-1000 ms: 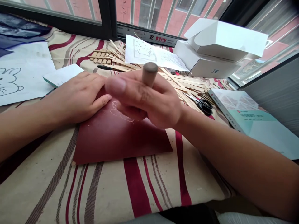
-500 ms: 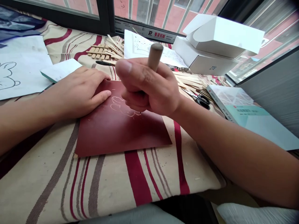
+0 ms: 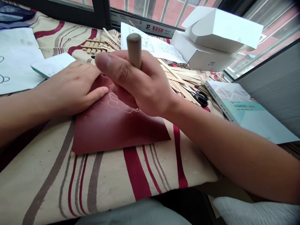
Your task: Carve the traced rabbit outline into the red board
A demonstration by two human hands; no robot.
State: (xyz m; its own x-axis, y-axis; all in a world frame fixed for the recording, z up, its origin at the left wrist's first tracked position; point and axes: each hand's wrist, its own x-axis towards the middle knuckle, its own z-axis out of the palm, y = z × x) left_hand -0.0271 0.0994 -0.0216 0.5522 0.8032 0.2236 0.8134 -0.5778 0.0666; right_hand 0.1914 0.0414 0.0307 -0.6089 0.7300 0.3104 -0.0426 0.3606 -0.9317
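My right hand is closed around a wooden-handled carving tool, whose round handle end points up toward me. Its tip meets a dark red board at a thin, pale cut line, though my fingers hide most of the blade. The cut outline curves like ears and part of a head; my right hand covers some of the board beyond it. My left hand lies flat on the board's left side, thumb stretched toward the outline and holding nothing.
Thin wood strips lie beyond the board, with black-handled scissors beside them. A book rests at the right, below white boxes. Drawn-on paper is at the left, on the striped cloth.
The tool handle has swung left and more upright as my right hand turned. My left hand stays on the board. The whole view has shifted slightly.
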